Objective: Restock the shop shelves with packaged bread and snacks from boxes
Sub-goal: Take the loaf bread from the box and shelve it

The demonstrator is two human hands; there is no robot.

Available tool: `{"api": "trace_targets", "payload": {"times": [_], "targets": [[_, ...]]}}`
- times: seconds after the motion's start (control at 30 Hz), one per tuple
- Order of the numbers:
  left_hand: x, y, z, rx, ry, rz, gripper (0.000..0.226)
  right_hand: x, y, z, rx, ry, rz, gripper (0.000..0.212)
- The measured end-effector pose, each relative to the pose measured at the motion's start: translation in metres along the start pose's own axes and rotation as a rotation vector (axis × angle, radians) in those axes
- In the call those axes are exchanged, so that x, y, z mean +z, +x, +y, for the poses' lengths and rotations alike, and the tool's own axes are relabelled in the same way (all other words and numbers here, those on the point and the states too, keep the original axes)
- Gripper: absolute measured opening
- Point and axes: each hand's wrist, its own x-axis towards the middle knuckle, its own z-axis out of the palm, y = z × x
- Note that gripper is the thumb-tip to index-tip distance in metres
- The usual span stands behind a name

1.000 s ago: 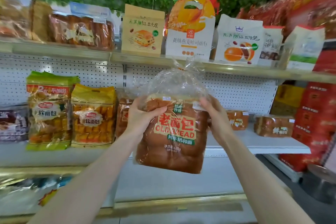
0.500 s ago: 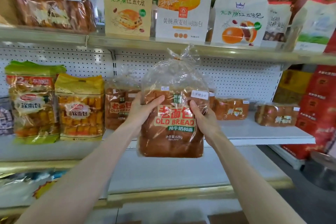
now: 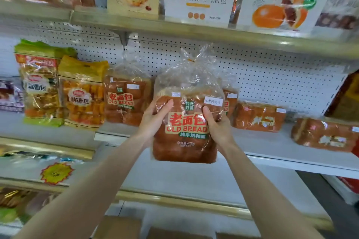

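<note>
Right of the shelved loaf (image 3: 124,101), a loaf (image 3: 184,141) is held upright, long axis vertical, left hand (image 3: 153,120) clamped on its left edge, right hand (image 3: 217,128) on its right. Shelf (image 3: 272,147) slot is judged straight behind it, farther in; both hands equally near.

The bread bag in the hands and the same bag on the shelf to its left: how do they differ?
The held bag is gripped by the left hand and right hand; the shelf bag is touched by nobody. The held bag hangs before the shelf edge, its bottom below it; the shelf bag stands on it, beside a yellow bag. Both are clear, holding brown bread, with red OLD BREAD print.
</note>
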Motion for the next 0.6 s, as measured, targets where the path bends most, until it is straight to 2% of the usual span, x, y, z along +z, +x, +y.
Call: {"api": "trace_targets", "payload": {"times": [0.1, 0.27, 0.43, 0.53, 0.6], "targets": [[0.008, 0.015, -0.008, 0.018, 0.013, 0.011, 0.055, 0.0, 0.016, 0.016, 0.026, 0.037, 0.001, 0.005], [0.008, 0.045, -0.019, 0.044, 0.002, 0.045, 0.041, 0.011, 0.042, 0.031, 0.026, 0.045, 0.005, 0.022], [-0.004, 0.086, -0.038, 0.067, -0.008, 0.034, 0.031, 0.036, 0.075, 0.054, 0.014, 0.046, 0.008, 0.023], [-0.013, 0.112, -0.051, 0.085, 0.001, 0.016, 0.04, 0.052, 0.092, 0.071, 0.009, 0.066, 0.026, 0.017], [-0.018, 0.128, -0.059, 0.089, 0.003, 0.012, 0.046, 0.062, 0.101, 0.079, 0.001, 0.083, 0.048, 0.02]]}}
